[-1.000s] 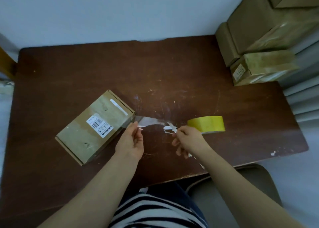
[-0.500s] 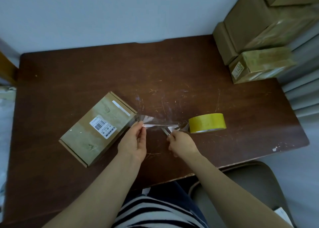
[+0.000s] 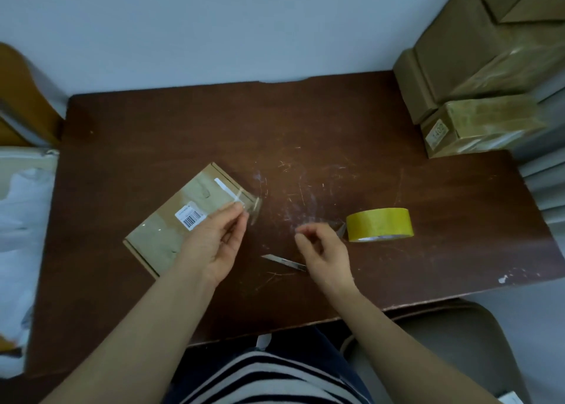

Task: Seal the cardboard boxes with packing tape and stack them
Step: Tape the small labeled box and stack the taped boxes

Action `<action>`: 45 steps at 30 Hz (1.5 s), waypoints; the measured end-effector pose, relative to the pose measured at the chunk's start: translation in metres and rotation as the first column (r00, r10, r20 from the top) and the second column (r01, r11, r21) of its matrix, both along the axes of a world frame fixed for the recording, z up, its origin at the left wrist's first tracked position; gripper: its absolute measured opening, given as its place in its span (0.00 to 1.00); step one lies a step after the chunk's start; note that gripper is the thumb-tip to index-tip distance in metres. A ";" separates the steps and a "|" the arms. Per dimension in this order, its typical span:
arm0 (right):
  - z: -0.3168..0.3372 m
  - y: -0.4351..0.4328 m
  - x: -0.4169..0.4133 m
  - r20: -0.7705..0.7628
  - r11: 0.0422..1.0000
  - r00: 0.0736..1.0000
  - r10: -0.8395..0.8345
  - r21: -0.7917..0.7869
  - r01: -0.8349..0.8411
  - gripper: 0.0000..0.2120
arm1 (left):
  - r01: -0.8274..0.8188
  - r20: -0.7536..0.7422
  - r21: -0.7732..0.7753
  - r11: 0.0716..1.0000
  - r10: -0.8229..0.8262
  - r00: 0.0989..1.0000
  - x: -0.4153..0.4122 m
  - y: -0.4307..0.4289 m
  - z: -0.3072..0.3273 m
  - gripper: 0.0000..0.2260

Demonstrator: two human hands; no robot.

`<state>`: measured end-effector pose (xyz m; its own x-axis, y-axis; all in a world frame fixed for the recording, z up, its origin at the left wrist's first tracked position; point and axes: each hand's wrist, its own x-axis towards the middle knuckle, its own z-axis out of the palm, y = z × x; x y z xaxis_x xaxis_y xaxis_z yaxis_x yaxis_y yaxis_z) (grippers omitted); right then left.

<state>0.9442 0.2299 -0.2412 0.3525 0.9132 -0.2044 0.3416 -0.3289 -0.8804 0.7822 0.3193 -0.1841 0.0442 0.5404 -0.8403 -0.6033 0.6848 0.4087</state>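
Observation:
A flat cardboard box [image 3: 171, 235] with a barcode label lies left of centre on the brown table [image 3: 336, 134]. My left hand [image 3: 214, 241] is over its right end and pinches a cut strip of clear tape [image 3: 252, 209] at the box's right corner. My right hand [image 3: 324, 250] hovers with curled fingers just left of the yellow tape roll [image 3: 380, 224], whose loose end points toward it. A thin knife blade [image 3: 282, 262] shows at the heel of that hand. The hand hides the handle, so a grip cannot be made out.
A pile of taped cardboard boxes [image 3: 483, 67] fills the table's back right corner, a small labelled box [image 3: 480, 128] lowest. A wooden chair back [image 3: 21, 97] and a pale bag [image 3: 21, 220] are on the left. The table's front edge [image 3: 305, 324] is near my lap.
The tape between box and roll has been cut. My left hand carried the free strip up to the box corner. My right hand drew back and the knife blade dropped lower.

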 end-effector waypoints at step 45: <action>0.034 0.082 -0.135 -0.485 0.998 0.874 -0.031 -0.069 -0.003 0.12 | 0.905 -0.865 0.168 0.390 -0.382 0.325 -0.139 -0.050 -0.053 0.22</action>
